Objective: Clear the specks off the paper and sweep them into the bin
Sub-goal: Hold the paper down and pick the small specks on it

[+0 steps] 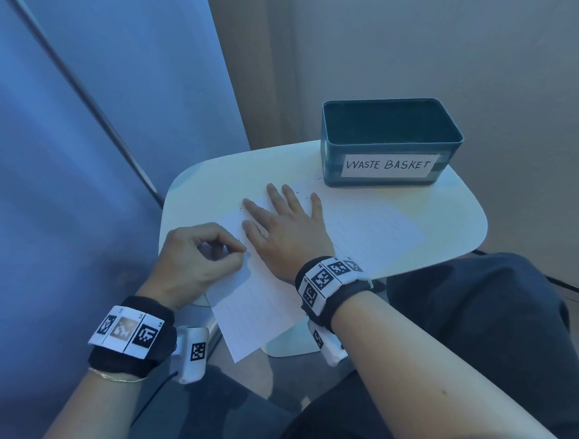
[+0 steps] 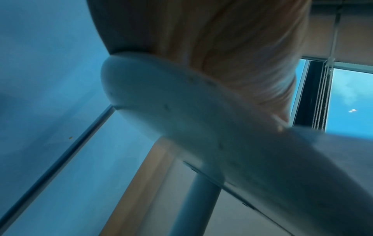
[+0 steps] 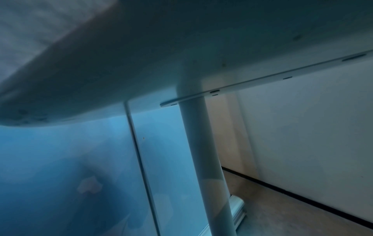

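1. The person's forearms sit nearest the head camera; beyond them the white table [image 1: 453,213] carries everything.
2. The paper [image 1: 258,306] lies with its long axis running from the near-left edge, where it overhangs, toward the bin [image 1: 387,168] at the far right.
3. The right hand [image 1: 291,226] lies spread flat on the sheet, nearer the bin.
4. The left hand [image 1: 196,260] curls, pinching the paper's left edge.
5. Specks [image 1: 298,194] lie by the right fingertips, just short of the bin.
6. Both wrist views show only the table's underside and leg, no specks.
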